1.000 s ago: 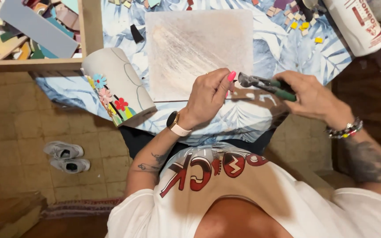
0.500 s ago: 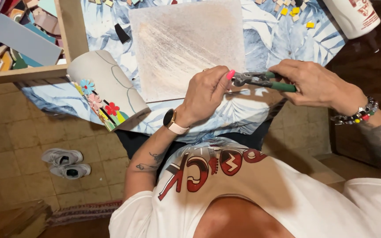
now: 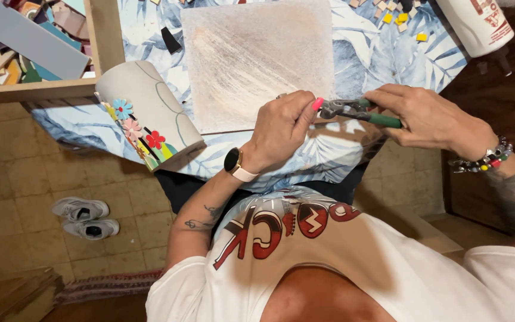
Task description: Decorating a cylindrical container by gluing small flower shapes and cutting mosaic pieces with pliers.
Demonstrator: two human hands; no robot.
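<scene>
Above the near edge of the table (image 3: 388, 56), which is covered by a blue leaf-patterned cloth, the two hands meet over the person's lap. The right hand (image 3: 427, 116) is wrapped around the green handles of a pair of tile nippers (image 3: 356, 111), fingers curled tight on the grips, with the metal head pointing toward the other hand. The left hand (image 3: 281, 128) is closed in a pinch, thumb and fingertips pressed together right at the nippers' head; a pink-painted nail shows there, and whatever small piece it holds is too hidden to make out. A watch with a pale strap sits on the left wrist, and a beaded bracelet on the right.

Just beyond the hands lies a square, pale work board (image 3: 257, 59) with a brushed, streaky surface. To its left a grey cylindrical vase (image 3: 144, 107) lies on its side near the table's edge, decorated with small mosaic flowers in blue, pink and red. Further left stands a wooden tray (image 3: 99, 42) filled with coloured tile pieces. Small yellow and beige tile bits (image 3: 397, 18) are scattered at the far right of the cloth, beside a white glue bottle (image 3: 478, 27). On the tiled floor below, a pair of grey sneakers (image 3: 84, 217) rests side by side.
</scene>
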